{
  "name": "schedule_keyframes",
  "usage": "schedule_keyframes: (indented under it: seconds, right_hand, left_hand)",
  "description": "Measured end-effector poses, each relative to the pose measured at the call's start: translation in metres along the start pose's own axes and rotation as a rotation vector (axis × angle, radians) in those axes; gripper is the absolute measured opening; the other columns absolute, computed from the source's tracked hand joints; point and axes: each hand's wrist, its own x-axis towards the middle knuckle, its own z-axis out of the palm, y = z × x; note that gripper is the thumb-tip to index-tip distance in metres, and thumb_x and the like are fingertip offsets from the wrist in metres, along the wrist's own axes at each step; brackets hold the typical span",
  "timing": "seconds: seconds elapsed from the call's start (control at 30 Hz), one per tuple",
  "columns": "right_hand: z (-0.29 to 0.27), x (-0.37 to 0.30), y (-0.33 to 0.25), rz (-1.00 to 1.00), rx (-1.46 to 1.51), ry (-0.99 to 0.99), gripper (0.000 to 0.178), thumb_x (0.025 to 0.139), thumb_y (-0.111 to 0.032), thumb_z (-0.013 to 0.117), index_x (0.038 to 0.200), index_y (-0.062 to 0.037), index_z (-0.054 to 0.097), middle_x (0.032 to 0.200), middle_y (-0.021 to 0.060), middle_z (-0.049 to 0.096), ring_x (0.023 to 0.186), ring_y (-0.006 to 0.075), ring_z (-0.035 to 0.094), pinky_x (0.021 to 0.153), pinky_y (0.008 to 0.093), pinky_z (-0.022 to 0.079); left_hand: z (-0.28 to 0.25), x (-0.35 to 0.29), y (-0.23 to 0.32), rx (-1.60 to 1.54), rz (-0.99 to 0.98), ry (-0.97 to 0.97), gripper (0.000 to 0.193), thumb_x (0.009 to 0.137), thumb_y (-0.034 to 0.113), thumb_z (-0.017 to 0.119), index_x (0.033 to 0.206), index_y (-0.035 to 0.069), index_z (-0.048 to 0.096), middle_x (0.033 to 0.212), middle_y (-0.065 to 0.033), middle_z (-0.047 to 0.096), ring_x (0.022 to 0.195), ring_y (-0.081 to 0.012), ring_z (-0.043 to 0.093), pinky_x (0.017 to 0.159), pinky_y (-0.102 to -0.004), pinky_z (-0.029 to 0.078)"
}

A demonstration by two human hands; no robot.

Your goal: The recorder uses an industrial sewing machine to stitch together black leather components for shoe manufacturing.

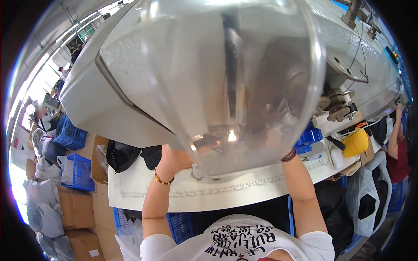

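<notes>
Machine [93, 100] is seemingly being fed. Left hand [173, 158] and right hand [277, 147] are partly veiled by the shield [261, 82]; neither grip can be told. Steady guiding is probably needed next

On the far left, 2 blue crates [85, 175] stand near brown cartons [77, 209] and plastic bags [48, 213].
</notes>
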Motion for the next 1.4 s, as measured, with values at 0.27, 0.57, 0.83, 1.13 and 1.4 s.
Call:
schedule_keyframes:
  seconds: [0.27, 0.57, 0.83, 1.13, 1.4]
  right_hand:
    - [-0.006, 0.002, 0.031, 0.084, 0.176, 0.033, 0.023, 0.063, -0.009, 0.065, 0.086, -0.0057, 0.06, 0.081, 0.0105, 0.061, 0.07, 0.0255, 0.059, 0.066, 0.0299, 0.047]
    - [0.001, -0.025, 0.031, 0.184, 0.356, 0.07, 0.023, 0.063, -0.009, 0.065, 0.086, -0.0058, 0.06, 0.081, 0.0104, 0.061, 0.07, 0.0255, 0.059, 0.066, 0.0302, 0.047]
    - [0.004, -0.029, 0.043, 0.278, 0.51, 0.091, 0.024, 0.063, -0.009, 0.066, 0.086, -0.0058, 0.06, 0.081, 0.0102, 0.061, 0.07, 0.0255, 0.059, 0.066, 0.0304, 0.047]
    - [0.015, -0.017, 0.051, 0.38, 0.681, 0.139, 0.024, 0.063, -0.01, 0.066, 0.085, -0.0059, 0.06, 0.081, 0.01, 0.061, 0.07, 0.0256, 0.059, 0.066, 0.0307, 0.047]
    - [0.035, 0.001, 0.046, 0.462, 0.833, 0.17, 0.024, 0.063, -0.01, 0.067, 0.085, -0.0059, 0.06, 0.081, 0.0099, 0.061, 0.07, 0.0256, 0.059, 0.066, 0.0309, 0.047]
  left_hand:
    - [-0.004, 0.004, 0.019, 0.121, 0.155, -0.086, 0.027, 0.06, 0.003, 0.067, 0.087, 0.006, 0.062, 0.089, -0.006, 0.059, 0.078, -0.0219, 0.057, 0.061, -0.0298, 0.047]
    - [-0.009, 0.008, 0.035, 0.221, 0.168, -0.139, 0.022, 0.061, 0.004, 0.066, 0.082, 0.006, 0.062, 0.089, -0.0054, 0.06, 0.075, -0.02, 0.054, 0.056, -0.0295, 0.046]
    - [0.002, 0.008, 0.031, 0.135, 0.18, -0.094, 0.022, 0.055, 0.001, 0.062, 0.076, 0.005, 0.059, 0.086, -0.0057, 0.059, 0.075, -0.0197, 0.053, 0.06, -0.0303, 0.045]
    - [0.011, 0.004, 0.033, 0.222, 0.182, 0.014, 0.023, 0.053, -0.001, 0.059, 0.076, 0.003, 0.057, 0.081, -0.0072, 0.057, 0.075, -0.0208, 0.054, 0.061, -0.0311, 0.045]
    - [-0.001, 0.003, 0.032, 0.232, 0.224, -0.1, 0.023, 0.057, -0.001, 0.06, 0.079, 0.003, 0.058, 0.086, -0.006, 0.059, 0.079, -0.0222, 0.056, 0.066, -0.0321, 0.045]
